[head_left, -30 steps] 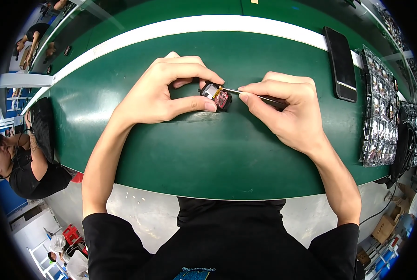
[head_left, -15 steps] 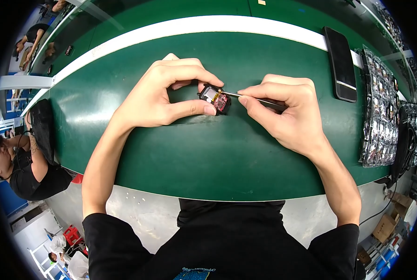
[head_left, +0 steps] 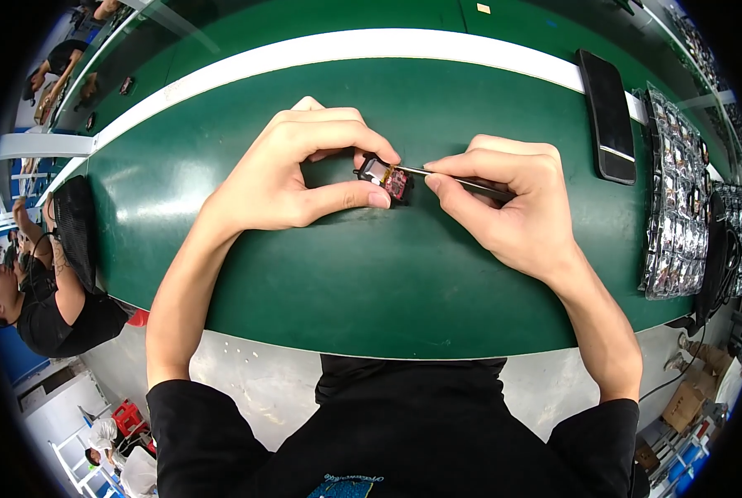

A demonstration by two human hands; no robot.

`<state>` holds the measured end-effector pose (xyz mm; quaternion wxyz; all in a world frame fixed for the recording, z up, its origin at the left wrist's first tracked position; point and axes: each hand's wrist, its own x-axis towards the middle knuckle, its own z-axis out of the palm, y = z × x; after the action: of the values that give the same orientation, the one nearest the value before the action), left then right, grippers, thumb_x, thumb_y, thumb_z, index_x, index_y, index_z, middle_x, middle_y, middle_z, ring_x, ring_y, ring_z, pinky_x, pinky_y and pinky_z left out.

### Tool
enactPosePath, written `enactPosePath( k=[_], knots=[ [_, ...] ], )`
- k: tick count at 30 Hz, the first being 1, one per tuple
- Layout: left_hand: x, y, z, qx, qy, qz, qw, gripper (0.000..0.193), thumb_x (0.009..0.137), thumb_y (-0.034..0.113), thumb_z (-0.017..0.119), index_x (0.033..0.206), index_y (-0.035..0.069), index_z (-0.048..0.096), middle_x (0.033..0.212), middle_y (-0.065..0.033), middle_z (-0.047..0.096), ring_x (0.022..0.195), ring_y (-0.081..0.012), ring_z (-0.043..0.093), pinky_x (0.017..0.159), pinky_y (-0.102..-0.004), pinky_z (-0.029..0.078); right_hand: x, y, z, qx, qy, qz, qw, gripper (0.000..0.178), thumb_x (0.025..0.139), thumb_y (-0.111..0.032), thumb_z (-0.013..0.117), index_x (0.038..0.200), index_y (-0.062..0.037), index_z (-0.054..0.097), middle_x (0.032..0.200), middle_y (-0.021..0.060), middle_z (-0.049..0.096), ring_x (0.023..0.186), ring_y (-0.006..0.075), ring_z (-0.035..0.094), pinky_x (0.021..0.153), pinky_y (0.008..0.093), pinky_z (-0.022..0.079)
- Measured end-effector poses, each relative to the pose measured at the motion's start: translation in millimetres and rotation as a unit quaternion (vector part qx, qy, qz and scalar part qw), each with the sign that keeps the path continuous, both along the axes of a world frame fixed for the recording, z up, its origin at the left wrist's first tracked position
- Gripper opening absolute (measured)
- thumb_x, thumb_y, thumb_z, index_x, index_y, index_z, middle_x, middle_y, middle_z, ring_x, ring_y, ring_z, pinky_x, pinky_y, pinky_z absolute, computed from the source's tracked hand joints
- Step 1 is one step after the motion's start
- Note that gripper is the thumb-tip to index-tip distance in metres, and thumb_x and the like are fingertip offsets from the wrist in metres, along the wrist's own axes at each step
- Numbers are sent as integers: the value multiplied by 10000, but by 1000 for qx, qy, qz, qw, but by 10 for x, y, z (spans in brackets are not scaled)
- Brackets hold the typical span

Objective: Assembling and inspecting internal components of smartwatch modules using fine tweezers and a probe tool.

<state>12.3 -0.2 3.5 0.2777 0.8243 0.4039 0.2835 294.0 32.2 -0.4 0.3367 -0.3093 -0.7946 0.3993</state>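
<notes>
Pinching a small open black device (head_left: 398,185) by opposite edges between thumb and fingers of the left hand (head_left: 275,170), likely to leave its innards exposed. Clamping a slim tool (head_left: 412,170) pencil-fashion in the right hand (head_left: 528,207), with its tip at the device, contact unclear. Placed mid-way across the green workbench (head_left: 371,286), with bare room toward the near edge, well apart from the phone (head_left: 610,116) and clear trays (head_left: 678,203) along the right edge.

Green tabletop (head_left: 387,282) under left grip (head_left: 284,170), glare (head_left: 156,203) left of grip. White strip (head_left: 371,44) beyond; grey floor (head_left: 254,373) on near side.
</notes>
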Motion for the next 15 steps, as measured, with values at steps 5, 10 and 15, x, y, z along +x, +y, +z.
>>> enactPosePath(
  k=[5,10,15],
  knots=[
    [6,-2,52,-28,7,7,1000,422,785,231,986,1160,94,849,966,-16,787,792,-181,590,815,-333,387,13,18,-4,-11,3,8,1000,71,901,23,814,966,26,841,694,73,672,554,119,590,512,305,414],
    [11,-4,29,-25,2,6,1000,420,784,227,983,1156,89,847,967,-27,792,829,-192,639,828,-340,389,6,17,-24,6,7,12,1000,64,895,24,813,953,22,838,684,68,663,547,131,585,512,310,412],
    [8,-3,-2,-22,-8,1,1000,412,786,219,977,1152,82,846,972,-36,797,881,-203,688,844,-351,391,-2,-4,-17,15,8,6,1000,70,892,21,815,957,17,841,685,67,665,540,131,590,505,307,413]
  ],
)
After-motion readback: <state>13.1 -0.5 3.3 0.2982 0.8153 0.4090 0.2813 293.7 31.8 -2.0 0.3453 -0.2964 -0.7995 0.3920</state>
